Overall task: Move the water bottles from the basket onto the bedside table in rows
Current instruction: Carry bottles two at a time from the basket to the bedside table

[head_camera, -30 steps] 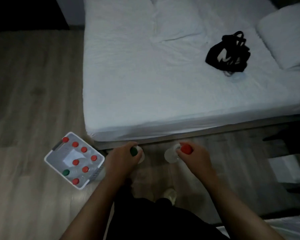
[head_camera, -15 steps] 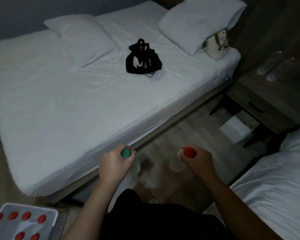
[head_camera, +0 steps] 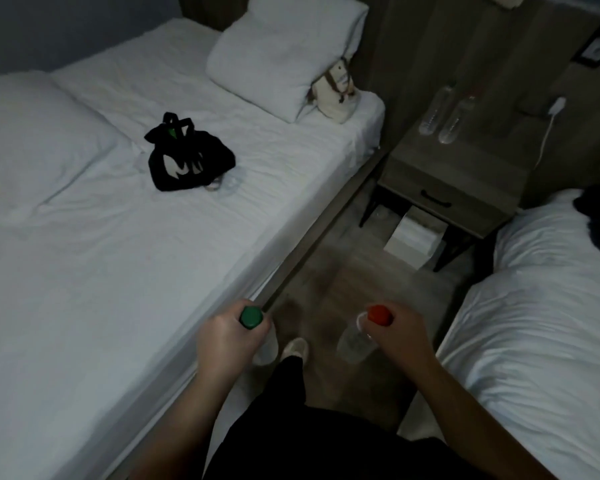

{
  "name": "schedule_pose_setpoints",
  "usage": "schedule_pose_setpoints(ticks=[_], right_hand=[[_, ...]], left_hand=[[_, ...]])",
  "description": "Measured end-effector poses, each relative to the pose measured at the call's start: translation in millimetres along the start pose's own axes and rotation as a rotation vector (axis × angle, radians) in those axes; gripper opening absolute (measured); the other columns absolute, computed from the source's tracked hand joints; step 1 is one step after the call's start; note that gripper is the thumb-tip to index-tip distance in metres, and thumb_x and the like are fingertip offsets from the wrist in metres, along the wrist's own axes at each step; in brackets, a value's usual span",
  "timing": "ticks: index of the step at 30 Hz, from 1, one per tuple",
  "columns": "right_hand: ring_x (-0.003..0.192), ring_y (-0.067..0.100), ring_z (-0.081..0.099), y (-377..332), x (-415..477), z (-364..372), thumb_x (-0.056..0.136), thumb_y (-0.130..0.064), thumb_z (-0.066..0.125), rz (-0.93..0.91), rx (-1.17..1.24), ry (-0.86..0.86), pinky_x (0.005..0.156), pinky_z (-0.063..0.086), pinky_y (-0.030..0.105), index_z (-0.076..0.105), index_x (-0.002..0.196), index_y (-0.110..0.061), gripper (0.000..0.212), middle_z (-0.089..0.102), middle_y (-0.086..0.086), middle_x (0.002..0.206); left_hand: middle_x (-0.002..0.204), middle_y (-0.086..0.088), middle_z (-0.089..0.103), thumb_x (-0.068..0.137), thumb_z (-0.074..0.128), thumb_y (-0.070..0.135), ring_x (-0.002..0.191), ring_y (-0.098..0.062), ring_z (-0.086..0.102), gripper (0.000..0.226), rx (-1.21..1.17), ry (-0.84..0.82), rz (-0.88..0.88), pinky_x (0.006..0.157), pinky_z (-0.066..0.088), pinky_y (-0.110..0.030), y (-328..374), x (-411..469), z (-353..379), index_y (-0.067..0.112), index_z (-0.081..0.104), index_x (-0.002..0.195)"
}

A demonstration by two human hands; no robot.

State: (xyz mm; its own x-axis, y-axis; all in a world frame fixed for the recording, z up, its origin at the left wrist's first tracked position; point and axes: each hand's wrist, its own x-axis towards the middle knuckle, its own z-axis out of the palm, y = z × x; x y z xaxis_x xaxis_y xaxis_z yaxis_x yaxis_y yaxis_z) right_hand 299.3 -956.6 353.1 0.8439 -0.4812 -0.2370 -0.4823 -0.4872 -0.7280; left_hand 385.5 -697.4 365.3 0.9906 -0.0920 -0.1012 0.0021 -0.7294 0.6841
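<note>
My left hand grips a clear water bottle with a green cap by its neck, the bottle hanging below the fingers. My right hand holds a clear water bottle with a red cap the same way. Both hang over the floor between two beds. Ahead at the upper right stands the wooden bedside table, with two clear bottles standing side by side at its back. The basket is out of view.
A white bed runs along my left, with a black bag, a pillow and a small cream bag on it. A second white bed is on my right. A white box sits under the table. A charger cable hangs by the wall.
My view has swung from the basket on the floor round to the bedside table. The basket has left the frame. Both hands still carry their bottles.
</note>
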Motion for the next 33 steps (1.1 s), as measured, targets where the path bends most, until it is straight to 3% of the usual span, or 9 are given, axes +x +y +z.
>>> schedule_pose_setpoints(ticks=[6, 12, 17, 20, 22, 29, 33], right_hand=[[0.081, -0.004, 0.062, -17.7, 69.9, -11.9, 0.075, -0.039, 0.076, 0.098, 0.022, 0.050, 0.076, 0.049, 0.021, 0.065, 0.088, -0.040, 0.018, 0.067, -0.019, 0.085], [0.079, -0.001, 0.063, -45.1, 126.1, -24.8, 0.077, -0.031, 0.075, 0.172, 0.086, 0.169, 0.075, 0.051, 0.022, 0.061, 0.075, -0.047, 0.021, 0.067, -0.018, 0.079], [0.073, -0.003, 0.066, -42.1, 149.4, -30.8, 0.074, -0.027, 0.077, 0.257, 0.163, 0.281, 0.072, 0.054, 0.018, 0.072, 0.085, -0.033, 0.013, 0.071, -0.014, 0.076], [0.059, -0.012, 0.061, -38.0, 165.9, -38.2, 0.075, -0.017, 0.078, 0.285, 0.181, 0.313, 0.056, 0.044, 0.001, 0.074, 0.088, -0.017, 0.014, 0.068, -0.010, 0.069], [0.058, -0.013, 0.059, -32.5, 178.3, -44.7, 0.076, -0.014, 0.077, 0.271, 0.136, 0.312, 0.055, 0.040, -0.001, 0.072, 0.087, -0.013, 0.012, 0.065, -0.008, 0.068], [0.063, -0.004, 0.059, -6.3, 238.6, -79.3, 0.079, -0.017, 0.075, 0.276, 0.150, 0.276, 0.057, 0.041, -0.001, 0.069, 0.085, -0.018, 0.009, 0.065, -0.006, 0.073], [0.065, -0.009, 0.059, 10.2, 285.3, -114.7, 0.081, -0.019, 0.073, 0.267, 0.203, 0.237, 0.059, 0.041, -0.002, 0.066, 0.091, -0.023, 0.013, 0.063, -0.015, 0.076]], left_hand=[[0.080, 0.008, 0.070, 0.077, 0.069, 0.040, 0.074, -0.015, 0.065, 0.014, 0.034, -0.164, 0.093, 0.064, 0.052, -0.030, 32.1, 91.0, 12.3, 0.031, 0.066, 0.088], [0.079, 0.008, 0.068, 0.075, 0.071, 0.042, 0.073, -0.013, 0.064, 0.021, 0.067, -0.245, 0.190, 0.067, 0.055, -0.030, 67.3, 177.5, 23.8, 0.029, 0.064, 0.090], [0.076, 0.007, 0.067, 0.075, 0.073, 0.040, 0.070, -0.012, 0.064, 0.020, 0.082, -0.299, 0.299, 0.064, 0.055, -0.030, 89.0, 222.7, 37.8, 0.029, 0.064, 0.089], [0.077, 0.007, 0.068, 0.075, 0.073, 0.038, 0.071, -0.011, 0.063, 0.017, 0.073, -0.333, 0.277, 0.065, 0.054, -0.031, 104.8, 241.9, 46.6, 0.031, 0.065, 0.088], [0.076, 0.006, 0.068, 0.075, 0.074, 0.035, 0.071, -0.012, 0.064, 0.015, 0.053, -0.335, 0.265, 0.063, 0.054, -0.029, 113.6, 253.4, 55.1, 0.029, 0.067, 0.087], [0.075, 0.008, 0.068, 0.074, 0.073, 0.040, 0.070, -0.011, 0.064, 0.017, 0.112, -0.314, 0.267, 0.064, 0.056, -0.032, 151.5, 286.9, 98.8, 0.030, 0.067, 0.087], [0.075, 0.007, 0.069, 0.073, 0.073, 0.039, 0.073, -0.014, 0.066, 0.018, 0.113, -0.302, 0.230, 0.067, 0.057, -0.034, 189.6, 307.9, 133.5, 0.030, 0.067, 0.087]])
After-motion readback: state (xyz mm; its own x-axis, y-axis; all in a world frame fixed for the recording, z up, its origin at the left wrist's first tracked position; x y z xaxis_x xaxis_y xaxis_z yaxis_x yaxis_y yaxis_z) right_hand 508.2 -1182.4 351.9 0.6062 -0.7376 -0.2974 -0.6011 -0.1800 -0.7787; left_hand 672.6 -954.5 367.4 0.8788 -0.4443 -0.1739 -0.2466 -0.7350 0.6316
